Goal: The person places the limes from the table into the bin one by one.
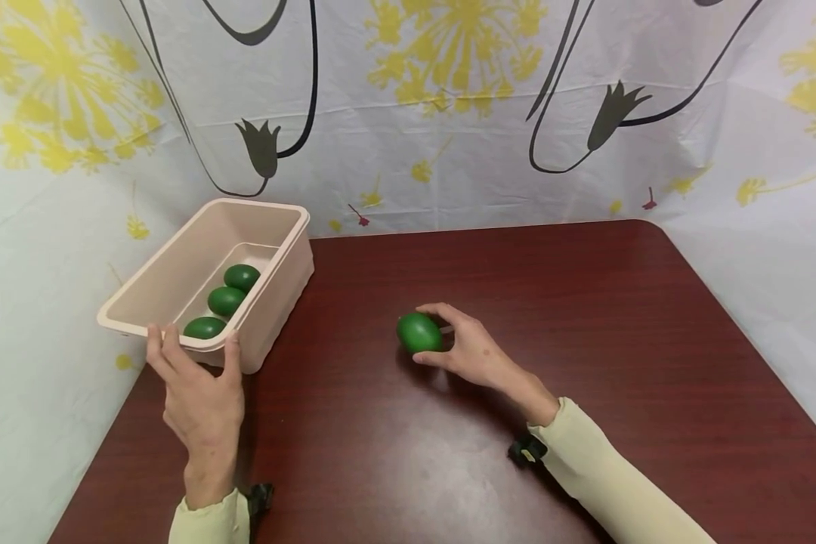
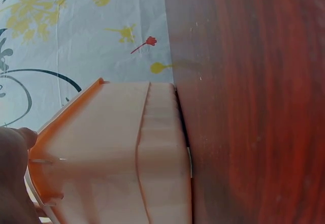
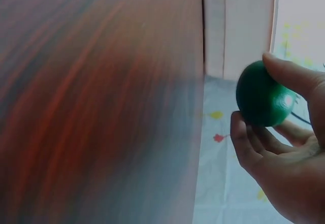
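Note:
A smooth, glossy green egg (image 1: pixel 418 332) is held between the thumb and fingers of my right hand (image 1: pixel 479 351), over the middle of the table. In the right wrist view, the egg (image 3: pixel 265 94) sits between the thumb above and the fingertips below, raised off the tabletop. My left hand (image 1: pixel 204 400) grips the near rim of a pale pink plastic bin (image 1: pixel 282 302), its thumb by the near right corner. Three more green eggs (image 1: pixel 226 301) lie in a row along the bin's right inner wall. The left wrist view shows the bin's outer side (image 2: pixel 111 148) and part of the hand.
The dark red wooden table (image 1: pixel 517 287) extends to the right of the bin and under both arms. A white sheet (image 1: pixel 408 151) with yellow and grey flower prints hangs behind the table and along its sides. Each wrist carries a small black device (image 1: pixel 527 449).

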Motion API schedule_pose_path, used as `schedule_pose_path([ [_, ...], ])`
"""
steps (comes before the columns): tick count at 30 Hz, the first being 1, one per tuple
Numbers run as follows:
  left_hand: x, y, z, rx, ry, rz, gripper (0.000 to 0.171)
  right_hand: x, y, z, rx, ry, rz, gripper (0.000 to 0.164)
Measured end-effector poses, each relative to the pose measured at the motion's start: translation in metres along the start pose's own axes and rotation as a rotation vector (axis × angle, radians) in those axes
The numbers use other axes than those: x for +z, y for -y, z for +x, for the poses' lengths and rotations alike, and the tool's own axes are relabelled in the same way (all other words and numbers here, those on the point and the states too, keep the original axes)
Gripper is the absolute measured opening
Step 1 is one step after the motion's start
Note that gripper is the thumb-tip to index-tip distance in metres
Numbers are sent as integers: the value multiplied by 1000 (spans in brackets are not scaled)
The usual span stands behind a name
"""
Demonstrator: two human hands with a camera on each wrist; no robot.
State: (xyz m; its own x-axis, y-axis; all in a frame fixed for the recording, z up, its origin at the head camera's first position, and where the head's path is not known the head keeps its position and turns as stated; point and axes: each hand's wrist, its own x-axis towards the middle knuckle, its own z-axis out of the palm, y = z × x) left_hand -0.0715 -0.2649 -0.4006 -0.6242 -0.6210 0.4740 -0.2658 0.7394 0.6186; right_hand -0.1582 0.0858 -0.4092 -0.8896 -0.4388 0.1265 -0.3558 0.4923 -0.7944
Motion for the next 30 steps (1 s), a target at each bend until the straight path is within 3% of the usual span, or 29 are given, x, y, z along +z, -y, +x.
schedule_pose_path([
  [9,0,0,-1,-7,22,5,81,14,19,19,-2,-49,111,69],
  [23,1,0,-1,-4,14,2,82,32,35,33,-4,-31,140,65],
  [30,0,0,0,-8,3,5,82,37,40,41,-37,-61,169,63],
])
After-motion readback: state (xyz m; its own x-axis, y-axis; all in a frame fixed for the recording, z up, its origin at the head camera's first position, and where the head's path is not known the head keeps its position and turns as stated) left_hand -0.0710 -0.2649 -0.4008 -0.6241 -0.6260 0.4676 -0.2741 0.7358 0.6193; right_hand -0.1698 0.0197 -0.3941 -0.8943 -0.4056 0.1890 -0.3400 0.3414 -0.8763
